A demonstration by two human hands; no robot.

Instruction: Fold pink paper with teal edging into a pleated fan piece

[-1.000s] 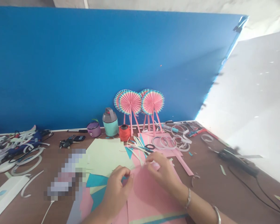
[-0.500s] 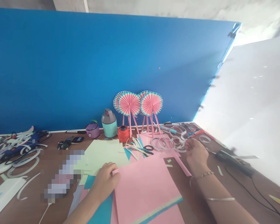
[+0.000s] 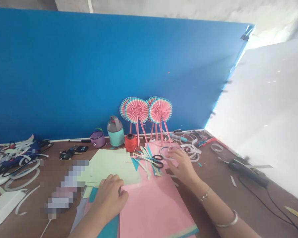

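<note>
My left hand (image 3: 111,193) grips the upper left corner of a pink paper sheet (image 3: 154,208), thumb against its edge and fingers curled. A thin pale green and blue band shows at the sheet's lower right edge. More pink and blue sheets (image 3: 109,228) lie beneath it. My right hand (image 3: 182,167) is beyond the sheet's upper right corner, fingers apart and reaching left over pink paper. Its fingertips are close to black-handled scissors (image 3: 158,162) and a clear ring (image 3: 166,152); contact cannot be made out. Nothing shows in its fingers.
Pale green sheets (image 3: 101,165) lie left of centre. Behind stand pink pleated paper fans (image 3: 136,110), red thread (image 3: 130,143), a teal flask (image 3: 115,135) and a purple pot (image 3: 97,139). A glue gun (image 3: 248,172) with its cord lies right, tangled strips (image 3: 17,152) left.
My right hand has moved left from the rings towards the scissors. The pink sheet has slid towards me, and the narrow pink strip beside my right wrist is out of sight.
</note>
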